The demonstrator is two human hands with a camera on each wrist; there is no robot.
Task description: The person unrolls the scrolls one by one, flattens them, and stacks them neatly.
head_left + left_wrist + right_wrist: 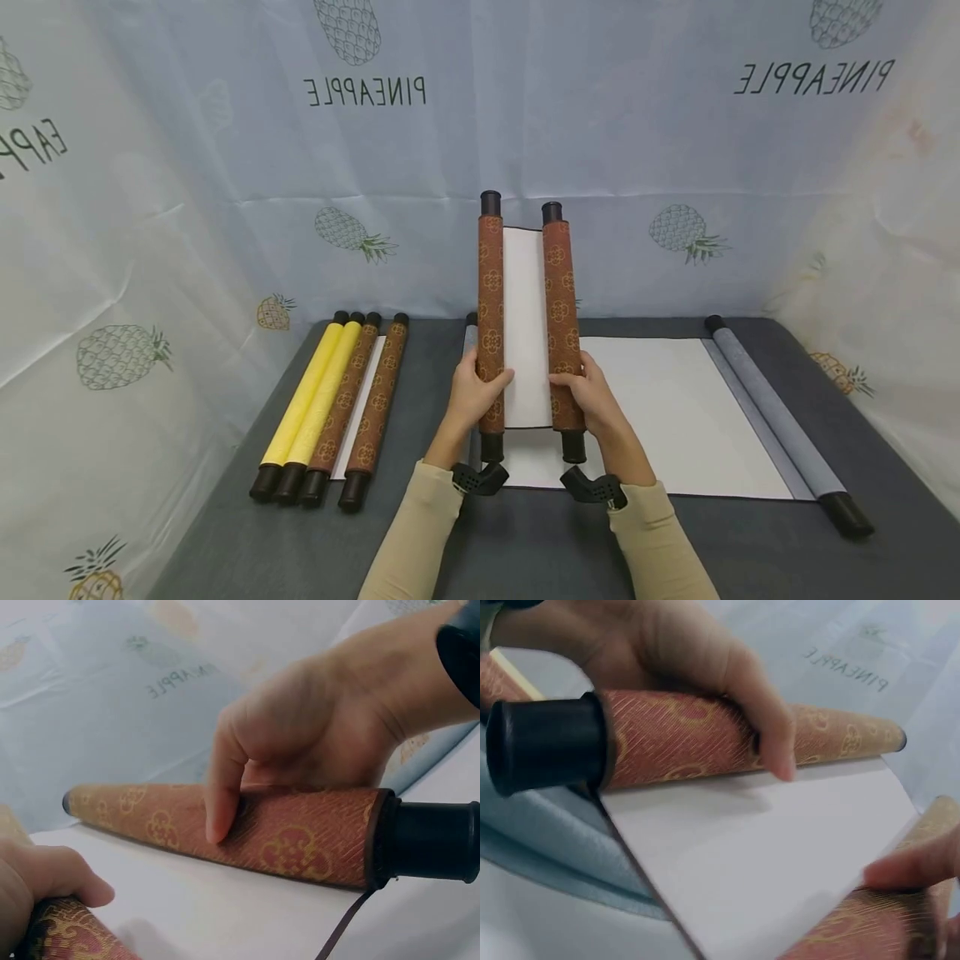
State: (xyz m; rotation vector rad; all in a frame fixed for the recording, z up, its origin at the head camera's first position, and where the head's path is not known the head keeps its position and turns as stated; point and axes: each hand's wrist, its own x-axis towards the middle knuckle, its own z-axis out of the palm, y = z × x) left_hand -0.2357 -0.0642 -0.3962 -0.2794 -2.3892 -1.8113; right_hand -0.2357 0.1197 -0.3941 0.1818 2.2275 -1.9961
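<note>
A brown hanging scroll (527,325) with gold flower patterns and black end knobs is held up, partly unrolled, so a strip of white paper shows between its two rollers. My left hand (474,389) grips the left roller (491,292) near its lower end, thumb across the front. On the right roller (558,283), my right hand (588,390) has a matching grip, its thumb (780,754) lying over the patterned cloth. Most other fingers are hidden behind the rollers. Behind and below the held scroll, a grey-blue scroll (682,408) lies spread out, its white paper facing up.
Left on the dark grey table (375,550) lie yellow rollers (303,392) side by side, next to another brown scroll (378,392) opened a little. The grey-blue scroll's right roller (780,408) runs along the table's right side. A pineapple-print curtain (465,125) hangs behind.
</note>
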